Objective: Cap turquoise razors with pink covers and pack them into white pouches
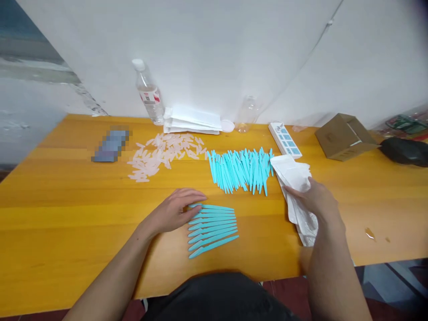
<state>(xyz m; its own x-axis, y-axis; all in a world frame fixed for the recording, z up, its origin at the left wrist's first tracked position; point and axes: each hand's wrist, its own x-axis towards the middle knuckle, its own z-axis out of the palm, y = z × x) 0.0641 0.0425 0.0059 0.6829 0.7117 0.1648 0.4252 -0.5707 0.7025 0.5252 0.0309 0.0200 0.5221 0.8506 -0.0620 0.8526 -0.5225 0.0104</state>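
Note:
Several slim turquoise plastic razors [214,232], knife-shaped like eyebrow razors, lie side by side in a row in front of me. Over the row's far left end rests my left hand [177,209]. Its thumb and fingers are apart around the ends of the farthest razors, and no firm grip shows. To the right, my right hand [317,200] grips a stack of white paper-like bags [292,174], thumb on top and fingers partly hidden. Behind the row is a dense pile of more turquoise razors [240,169]. Pale pink translucent plastic covers [163,154] lie scattered left of it.
Along the wall stand a labelled bottle [149,96], folded white bags [192,120], a clear empty bottle [247,115] and a power strip [285,140]. A cardboard box [346,136] and black bag [404,151] are at right. A blurred phone-like object [111,145] lies left.

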